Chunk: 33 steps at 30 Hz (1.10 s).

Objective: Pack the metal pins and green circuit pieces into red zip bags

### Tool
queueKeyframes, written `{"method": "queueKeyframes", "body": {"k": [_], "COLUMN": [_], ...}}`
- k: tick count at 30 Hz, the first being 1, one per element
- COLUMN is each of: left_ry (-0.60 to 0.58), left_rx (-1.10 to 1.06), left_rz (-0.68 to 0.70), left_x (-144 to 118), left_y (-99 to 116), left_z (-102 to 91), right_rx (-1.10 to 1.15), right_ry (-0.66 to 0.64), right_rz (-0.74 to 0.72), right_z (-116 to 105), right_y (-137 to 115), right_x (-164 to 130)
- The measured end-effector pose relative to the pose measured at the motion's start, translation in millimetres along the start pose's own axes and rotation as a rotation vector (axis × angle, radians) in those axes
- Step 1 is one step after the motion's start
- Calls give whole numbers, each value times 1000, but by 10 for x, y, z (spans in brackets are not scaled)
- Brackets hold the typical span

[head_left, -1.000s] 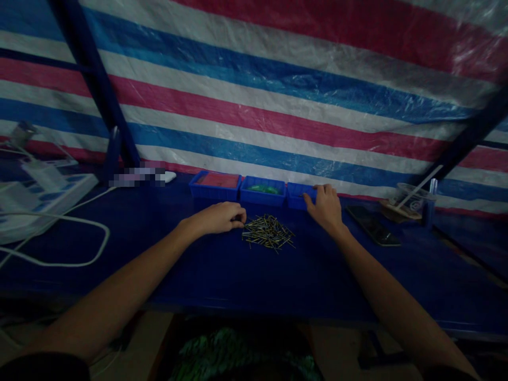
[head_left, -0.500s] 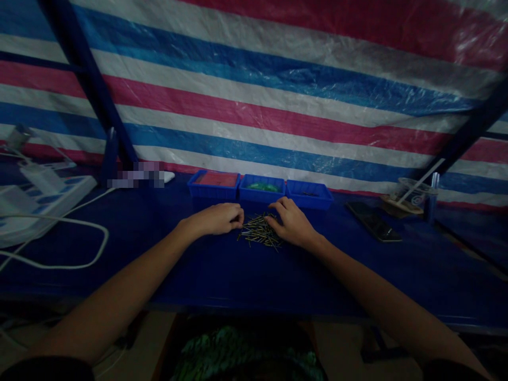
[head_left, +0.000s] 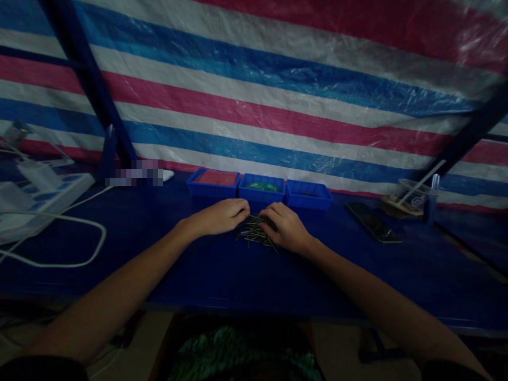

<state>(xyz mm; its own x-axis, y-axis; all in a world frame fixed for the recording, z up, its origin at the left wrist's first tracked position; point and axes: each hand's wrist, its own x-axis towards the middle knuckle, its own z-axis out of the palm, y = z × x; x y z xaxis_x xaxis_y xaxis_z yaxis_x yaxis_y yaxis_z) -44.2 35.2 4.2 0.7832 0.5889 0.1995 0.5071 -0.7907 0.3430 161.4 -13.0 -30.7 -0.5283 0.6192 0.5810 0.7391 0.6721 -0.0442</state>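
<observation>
Both your hands now meet on the pin pile [head_left: 254, 235]: right hand [head_left: 286, 228] back from the two-o'clock tray [head_left: 308, 194], fingers curled, grip unclear.

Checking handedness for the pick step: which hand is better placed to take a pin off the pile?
Right, probably. The right hand lies over the pile of pins, its fingers curled on it. The left hand only meets the pile's left edge. Both are close, so the margin is small.
</observation>
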Motion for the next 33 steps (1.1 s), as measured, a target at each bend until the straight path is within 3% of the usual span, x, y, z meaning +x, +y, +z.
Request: {"method": "queueKeyframes", "body": {"k": [11,17,23,33], "left_ry": [73,87,178,152], "left_rx": [1,-48,-53,27], "left_rz": [31,91,165,120], "left_x": [38,24,9,38], "left_y": [94,118,127,113], "left_z": [51,32,16,27], "right_rx": [-83,-121,-93,-53], "right_ry": [101,97,85,153], "right_rz": [14,7,22,-30], "right_z": [-28,-61,-74,-32], "right_y": [-53,-90,-65,-70], "right_x": [13,5,2,15]}}
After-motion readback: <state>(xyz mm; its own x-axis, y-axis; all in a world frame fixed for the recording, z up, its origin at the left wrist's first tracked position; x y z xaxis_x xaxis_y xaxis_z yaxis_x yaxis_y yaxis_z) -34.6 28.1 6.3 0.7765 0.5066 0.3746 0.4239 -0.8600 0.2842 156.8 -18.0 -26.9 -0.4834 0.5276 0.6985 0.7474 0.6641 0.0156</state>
